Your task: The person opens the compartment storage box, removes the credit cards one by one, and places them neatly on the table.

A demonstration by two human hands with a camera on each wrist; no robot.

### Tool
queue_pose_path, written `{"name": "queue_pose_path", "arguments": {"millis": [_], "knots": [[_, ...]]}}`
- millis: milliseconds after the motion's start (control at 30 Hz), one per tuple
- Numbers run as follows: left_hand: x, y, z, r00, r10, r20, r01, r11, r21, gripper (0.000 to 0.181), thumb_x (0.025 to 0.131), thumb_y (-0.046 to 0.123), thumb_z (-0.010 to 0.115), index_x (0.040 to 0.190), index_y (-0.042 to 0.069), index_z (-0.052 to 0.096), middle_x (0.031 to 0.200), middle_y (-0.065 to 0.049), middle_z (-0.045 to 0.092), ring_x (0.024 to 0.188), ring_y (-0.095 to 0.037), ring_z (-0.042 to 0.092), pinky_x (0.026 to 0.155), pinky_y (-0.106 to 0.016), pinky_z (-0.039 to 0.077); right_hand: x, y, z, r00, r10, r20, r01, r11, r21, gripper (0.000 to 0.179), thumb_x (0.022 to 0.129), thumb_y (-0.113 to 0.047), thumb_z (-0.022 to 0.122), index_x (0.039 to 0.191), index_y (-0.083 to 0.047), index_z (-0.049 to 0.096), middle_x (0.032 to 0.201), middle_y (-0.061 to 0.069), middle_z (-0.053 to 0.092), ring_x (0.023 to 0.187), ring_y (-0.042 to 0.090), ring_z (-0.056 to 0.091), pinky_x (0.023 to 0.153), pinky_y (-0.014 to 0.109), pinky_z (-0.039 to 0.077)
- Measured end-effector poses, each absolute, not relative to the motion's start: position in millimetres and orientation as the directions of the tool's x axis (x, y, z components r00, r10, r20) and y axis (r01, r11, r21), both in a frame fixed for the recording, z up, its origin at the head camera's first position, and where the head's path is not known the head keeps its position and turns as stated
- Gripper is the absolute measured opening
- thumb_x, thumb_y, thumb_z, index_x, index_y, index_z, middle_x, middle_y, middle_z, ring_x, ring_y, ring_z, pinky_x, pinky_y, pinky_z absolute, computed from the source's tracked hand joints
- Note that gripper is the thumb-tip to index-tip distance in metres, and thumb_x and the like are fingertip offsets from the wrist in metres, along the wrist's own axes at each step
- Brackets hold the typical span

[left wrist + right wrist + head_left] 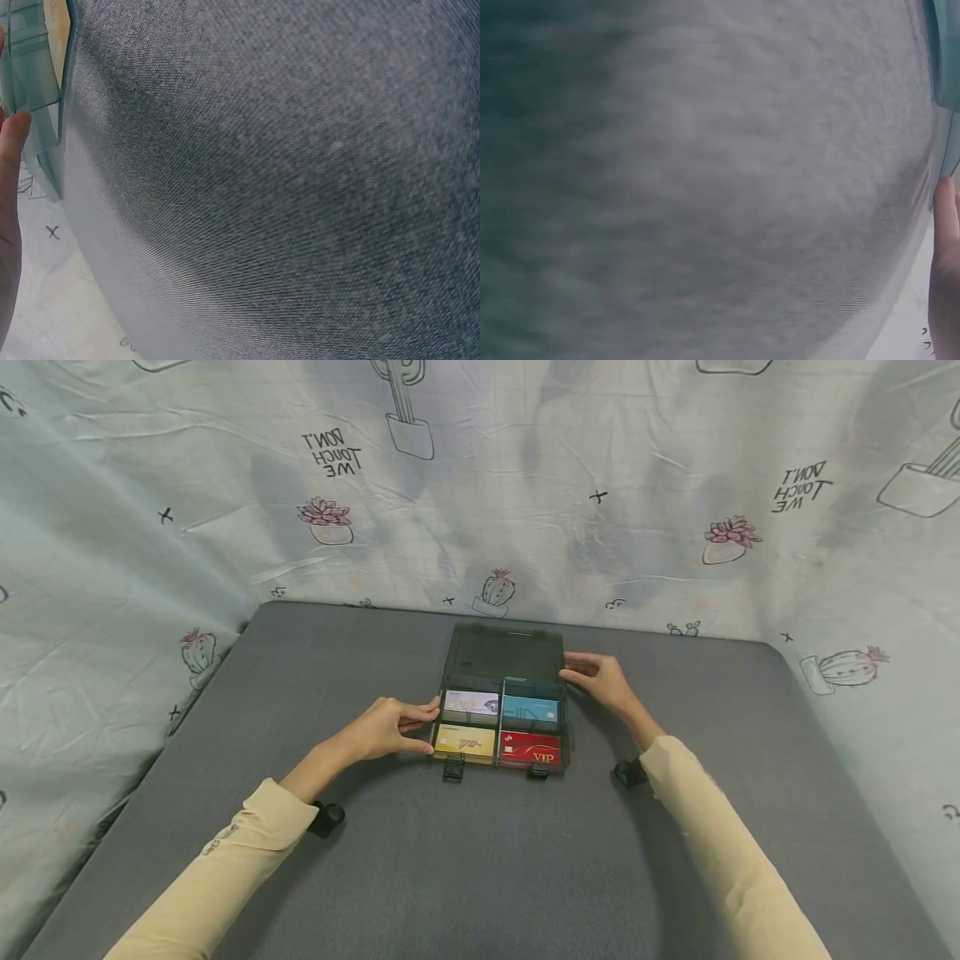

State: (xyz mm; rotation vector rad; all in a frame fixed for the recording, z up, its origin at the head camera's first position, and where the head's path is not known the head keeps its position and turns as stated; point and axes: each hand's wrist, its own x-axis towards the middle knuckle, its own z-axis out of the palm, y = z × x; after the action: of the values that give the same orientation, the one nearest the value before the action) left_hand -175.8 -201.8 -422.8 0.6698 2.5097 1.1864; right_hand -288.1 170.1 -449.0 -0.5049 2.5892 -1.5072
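A dark, see-through card box lies on the grey table with its lid tipped back, away from me. Its compartments show a pale lilac card and a blue card at the back. A gold card and a red card are in front. My left hand touches the box's left side, thumb near the front corner and fingers farther back. At the right edge near the hinge, my right hand touches the lid with thumb and fingers extended. The wrist views show only fingertips at the box.
Two black latches, a left latch and a right latch, hang at the box's front. The grey tabletop surrounds the box. A white cloth with cactus drawings hangs behind the table.
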Motion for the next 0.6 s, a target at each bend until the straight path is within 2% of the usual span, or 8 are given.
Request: {"name": "queue_pose_path", "arguments": {"millis": [67,100,233,300,433,600], "knots": [[-176.0,-201.8,-423.0,-0.853,0.52,-0.057,0.287,0.555,0.781,0.062,0.075,0.007,0.08,0.13,-0.006,0.055,0.145,-0.018,0.037,0.121,-0.03,0.053,0.094,-0.027,0.052,-281.4,169.7,-444.2,-0.938,-0.327,0.115,-0.25,0.408,-0.878,0.045,0.092,-0.012,0.066,0.131,0.006,0.055,0.13,0.026,0.056,0.116,0.038,0.056,0.099,0.049,0.048],[-176.2,-201.7,-423.2,-0.853,0.518,-0.058,0.285,0.557,0.78,0.061,0.075,0.007,0.08,0.13,-0.005,0.055,0.145,-0.017,0.037,0.121,-0.03,0.053,0.094,-0.027,0.052,-279.7,170.4,-444.7,-0.938,-0.315,0.145,-0.265,0.381,-0.886,0.043,0.092,-0.01,0.067,0.13,0.007,0.056,0.128,0.026,0.057,0.114,0.035,0.058,0.099,0.045,0.05],[-177.2,-202.2,-422.8,-0.852,0.52,-0.06,0.285,0.558,0.779,0.061,0.076,0.007,0.08,0.13,-0.005,0.055,0.146,-0.017,0.037,0.122,-0.03,0.052,0.094,-0.026,0.052,-272.0,174.0,-447.3,-0.933,-0.258,0.252,-0.316,0.247,-0.916,0.037,0.089,-0.001,0.067,0.124,0.01,0.059,0.124,0.029,0.058,0.102,0.014,0.064,0.091,0.026,0.054],[-177.5,-202.6,-422.5,-0.852,0.52,-0.062,0.284,0.558,0.78,0.061,0.076,0.007,0.08,0.131,-0.005,0.055,0.146,-0.017,0.037,0.122,-0.03,0.052,0.094,-0.026,0.052,-270.9,177.0,-452.8,-0.936,-0.232,0.264,-0.31,0.187,-0.932,0.037,0.089,-0.002,0.067,0.123,0.01,0.06,0.124,0.03,0.057,0.095,0.002,0.064,0.085,0.019,0.056],[-177.1,-203.4,-421.8,-0.854,0.517,-0.065,0.278,0.559,0.781,0.061,0.075,0.006,0.08,0.131,-0.004,0.055,0.146,-0.016,0.037,0.122,-0.03,0.053,0.094,-0.027,0.052,-257.1,178.0,-449.7,-0.943,-0.236,0.236,-0.273,0.137,-0.952,0.037,0.091,-0.002,0.066,0.124,0.013,0.058,0.126,0.033,0.053,0.096,0.0,0.064,0.083,0.023,0.057],[-176.2,-202.9,-420.8,-0.851,0.521,-0.067,0.279,0.556,0.783,0.062,0.075,0.008,0.08,0.13,-0.005,0.055,0.146,-0.017,0.037,0.121,-0.03,0.053,0.094,-0.028,0.052,-234.3,182.5,-447.0,-0.951,-0.252,0.179,-0.224,0.164,-0.961,0.037,0.091,-0.003,0.065,0.124,0.012,0.058,0.128,0.03,0.054,0.099,-0.001,0.063,0.084,0.025,0.057]]}}
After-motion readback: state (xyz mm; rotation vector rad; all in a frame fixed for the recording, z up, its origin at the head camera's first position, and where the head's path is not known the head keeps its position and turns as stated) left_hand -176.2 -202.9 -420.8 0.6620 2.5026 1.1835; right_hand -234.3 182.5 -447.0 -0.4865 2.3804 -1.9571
